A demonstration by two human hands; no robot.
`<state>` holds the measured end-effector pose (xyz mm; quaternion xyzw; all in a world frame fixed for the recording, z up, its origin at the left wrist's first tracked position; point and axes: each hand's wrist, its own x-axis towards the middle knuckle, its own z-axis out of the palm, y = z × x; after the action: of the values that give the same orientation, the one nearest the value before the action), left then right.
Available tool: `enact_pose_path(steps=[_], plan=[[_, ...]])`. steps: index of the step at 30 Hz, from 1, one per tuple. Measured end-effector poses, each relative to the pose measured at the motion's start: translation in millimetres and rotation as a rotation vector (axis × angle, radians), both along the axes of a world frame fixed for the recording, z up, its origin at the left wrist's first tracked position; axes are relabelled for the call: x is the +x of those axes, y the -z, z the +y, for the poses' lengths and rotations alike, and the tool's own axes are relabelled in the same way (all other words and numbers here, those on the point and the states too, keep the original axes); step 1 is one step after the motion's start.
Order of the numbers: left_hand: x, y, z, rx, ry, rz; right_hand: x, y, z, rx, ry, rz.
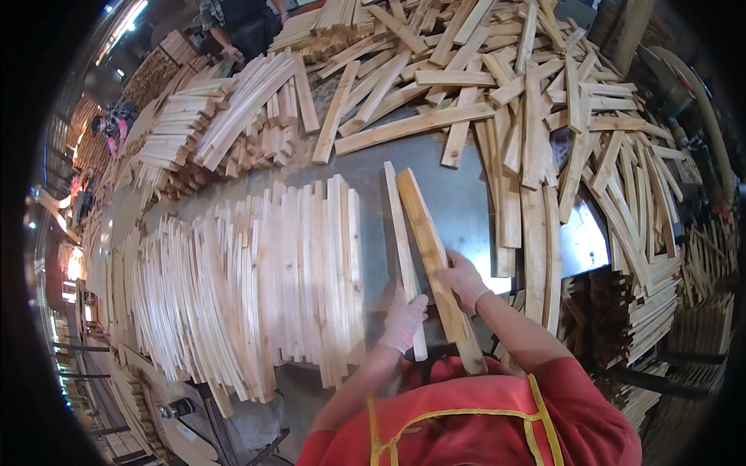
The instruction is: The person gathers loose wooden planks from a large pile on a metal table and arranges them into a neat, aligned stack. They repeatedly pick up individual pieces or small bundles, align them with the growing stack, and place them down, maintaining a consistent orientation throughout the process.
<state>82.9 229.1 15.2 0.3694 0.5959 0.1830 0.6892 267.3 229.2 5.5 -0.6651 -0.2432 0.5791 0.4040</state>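
Observation:
My left hand (403, 320), in a pale work glove, is closed around a thin wooden strip (400, 233) that points away from me. Also gloved, my right hand (464, 281) grips a wider, browner wooden board (423, 225) from its right side. The board slants beside the strip, with a narrow gap between them along most of their length. Its near end reaches close to my red clothing, where a second piece may lie against it; I cannot tell. Left of my hands, a long row of pale wooden strips (287, 264) lies side by side.
A grey metal tabletop (458, 202) shows under the wood. Loose boards (451, 116) lie crisscrossed at the far middle and right. Neat stacks (245, 101) stand far left. Another person (241, 35) is behind them. More strips (657, 311) are stacked below the table at right.

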Motion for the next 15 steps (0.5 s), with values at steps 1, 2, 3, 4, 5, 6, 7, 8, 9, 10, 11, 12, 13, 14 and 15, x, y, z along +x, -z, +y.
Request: enact_pose_path(steps=[1,2,3,4,5,6,7,8,9,10,11,12,13,14,15], plan=[[-13,-14,1,-0.035,0.081,0.072,-6,3,11,0.057,-0.096,-0.287],[-26,-6,-4,0.225,0.190,0.323,-19,4,22,0.063,-0.179,-0.398],[-38,8,-11,0.494,0.300,0.572,-36,3,36,0.072,-0.255,-0.509],[-45,15,-13,0.767,0.413,0.816,-53,3,48,0.076,-0.326,-0.621],[-46,7,-9,0.852,0.447,0.856,-64,4,56,0.096,-0.389,-0.591],[-55,13,-4,0.944,0.483,0.949,-74,2,63,0.118,-0.456,-0.559],[-71,27,-1,1.040,0.516,1.038,-81,-2,69,0.135,-0.544,-0.455],[-82,38,-1,1.138,0.534,1.123,-78,-5,70,0.156,-0.635,-0.357],[-84,36,1,1.074,0.564,1.132,-62,-6,61,0.223,-0.560,-0.363],[-84,29,7,1.011,0.597,1.136,-46,-11,52,0.289,-0.485,-0.375],[-82,23,9,0.950,0.630,1.156,-31,-14,43,0.365,-0.412,-0.382],[-78,21,8,0.952,0.666,1.181,-4,-12,26,0.403,-0.209,-0.578],[-72,19,10,0.958,0.694,1.210,33,-10,3,0.441,-0.003,-0.772],[-70,19,9,0.958,0.717,1.249,76,-17,-17,0.271,0.122,-0.823],[-70,26,7,1.035,0.665,1.256,116,-24,-38,0.104,0.240,-0.860]])
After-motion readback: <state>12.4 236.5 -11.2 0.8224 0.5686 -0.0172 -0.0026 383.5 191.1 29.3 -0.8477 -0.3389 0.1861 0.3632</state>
